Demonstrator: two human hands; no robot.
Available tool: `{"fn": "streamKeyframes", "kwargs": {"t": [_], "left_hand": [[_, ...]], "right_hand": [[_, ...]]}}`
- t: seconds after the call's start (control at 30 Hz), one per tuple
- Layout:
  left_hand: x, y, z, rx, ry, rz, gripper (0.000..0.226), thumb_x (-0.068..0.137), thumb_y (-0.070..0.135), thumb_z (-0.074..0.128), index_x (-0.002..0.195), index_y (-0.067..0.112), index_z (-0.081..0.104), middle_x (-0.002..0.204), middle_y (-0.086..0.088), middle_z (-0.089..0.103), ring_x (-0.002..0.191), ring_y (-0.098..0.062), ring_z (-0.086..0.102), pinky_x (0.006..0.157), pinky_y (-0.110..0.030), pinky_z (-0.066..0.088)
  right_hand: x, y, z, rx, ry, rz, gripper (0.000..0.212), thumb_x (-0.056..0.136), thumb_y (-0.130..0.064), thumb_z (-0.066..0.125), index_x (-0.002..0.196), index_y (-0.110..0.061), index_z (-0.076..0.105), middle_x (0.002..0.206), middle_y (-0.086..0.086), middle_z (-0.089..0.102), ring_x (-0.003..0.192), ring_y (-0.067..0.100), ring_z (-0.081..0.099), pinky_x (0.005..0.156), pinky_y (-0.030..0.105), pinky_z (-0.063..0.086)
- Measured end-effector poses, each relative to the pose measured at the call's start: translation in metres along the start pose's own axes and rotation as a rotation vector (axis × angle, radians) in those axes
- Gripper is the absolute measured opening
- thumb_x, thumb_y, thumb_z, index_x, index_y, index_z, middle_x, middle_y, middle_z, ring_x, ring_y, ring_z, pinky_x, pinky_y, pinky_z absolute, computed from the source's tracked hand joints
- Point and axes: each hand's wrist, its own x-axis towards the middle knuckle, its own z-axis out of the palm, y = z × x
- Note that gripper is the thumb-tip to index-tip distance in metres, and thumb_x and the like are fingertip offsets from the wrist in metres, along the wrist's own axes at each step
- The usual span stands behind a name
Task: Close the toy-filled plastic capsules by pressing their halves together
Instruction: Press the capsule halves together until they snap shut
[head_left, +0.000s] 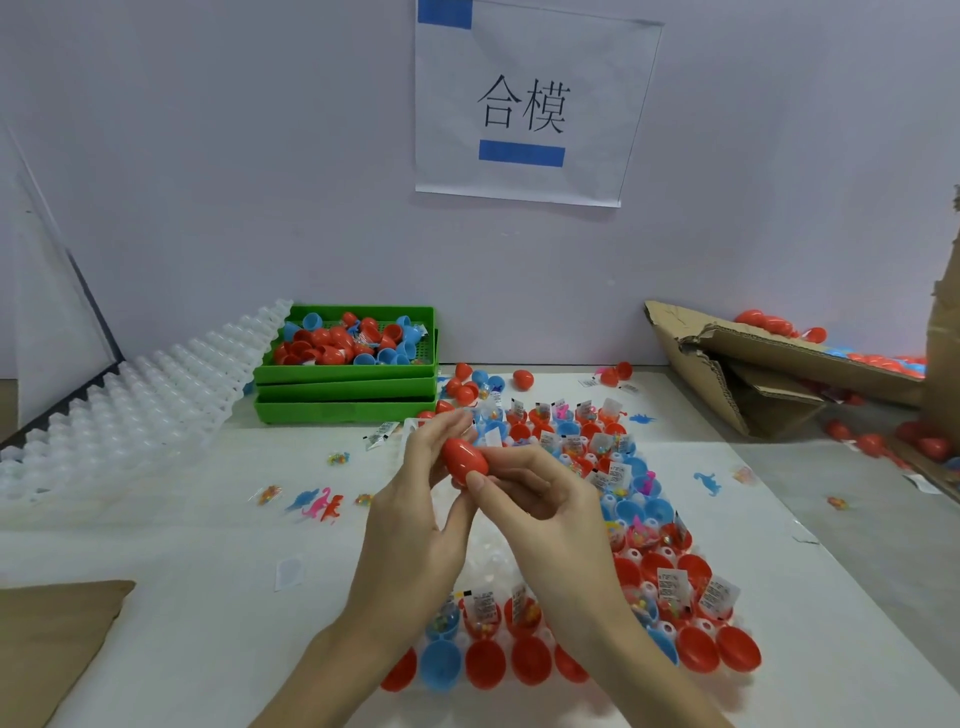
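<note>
Both hands hold one red capsule (464, 461) above the middle of the worktop (156, 545). The left hand (415, 509) pinches its far end with curled fingers (447, 423); the right hand (540, 499) grips the near end, thumb pressed on the shell. Below them, open red and blue halves fill a white tray (748, 670) towards the near edge. Stacked green bins (345, 387) stand at the far edge.

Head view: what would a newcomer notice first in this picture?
First, the red capsule at the centre, held between the left hand and the right hand above the table. Below and to the right lies a tray of open red and blue capsule halves, many holding toys and paper slips. Behind, stacked green trays hold more halves under a paper sign on the wall.
</note>
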Motion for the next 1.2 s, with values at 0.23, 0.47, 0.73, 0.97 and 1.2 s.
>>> {"fn": "streamKeyframes", "kwargs": {"t": [0.23,0.47,0.73,0.97,1.2], "left_hand": [[0.005,0.001,-0.004,-0.088,-0.085,-0.041,0.05,0.095,0.032,0.06,0.145,0.033,0.055,0.142,0.03,0.058,0.136,0.002,0.054,0.113,-0.03,0.048],[0.007,0.006,-0.009,-0.158,-0.165,0.036,0.037,0.101,0.031,0.059,0.138,0.035,0.057,0.147,0.023,0.056,0.145,-0.003,0.044,0.114,-0.014,0.036],[0.006,0.007,-0.01,-0.194,-0.16,0.088,0.032,0.097,0.026,0.063,0.129,0.02,0.062,0.123,0.012,0.067,0.123,-0.019,0.064,0.102,-0.028,0.053],[0.006,0.006,-0.01,-0.149,-0.138,0.144,0.03,0.098,0.027,0.064,0.127,0.018,0.064,0.118,0.012,0.067,0.118,-0.018,0.065,0.1,-0.026,0.053],[0.009,0.0,-0.013,-0.093,-0.135,0.185,0.031,0.097,0.022,0.068,0.127,0.017,0.066,0.12,0.012,0.069,0.119,-0.017,0.066,0.099,-0.024,0.051]], "right_hand": [[0.006,-0.001,-0.003,0.38,-0.041,0.266,0.018,0.093,-0.023,0.073,0.106,-0.012,0.078,0.115,0.015,0.076,0.113,0.027,0.072,0.091,0.027,0.059],[0.015,-0.005,-0.017,0.625,-0.343,0.507,0.039,0.101,-0.024,0.069,0.13,0.003,0.067,0.129,0.019,0.068,0.125,0.029,0.064,0.103,0.036,0.053],[0.014,-0.001,-0.015,0.725,-0.426,0.51,0.043,0.092,-0.027,0.078,0.124,0.0,0.072,0.123,0.014,0.071,0.121,0.026,0.067,0.104,0.034,0.052],[0.013,0.002,-0.015,0.742,-0.404,0.492,0.043,0.089,-0.024,0.08,0.12,0.003,0.071,0.117,0.016,0.069,0.109,0.025,0.069,0.102,0.036,0.054],[0.011,0.004,-0.013,0.765,-0.348,0.505,0.036,0.089,-0.022,0.079,0.115,0.002,0.074,0.112,0.017,0.07,0.104,0.025,0.069,0.102,0.038,0.055]]}}
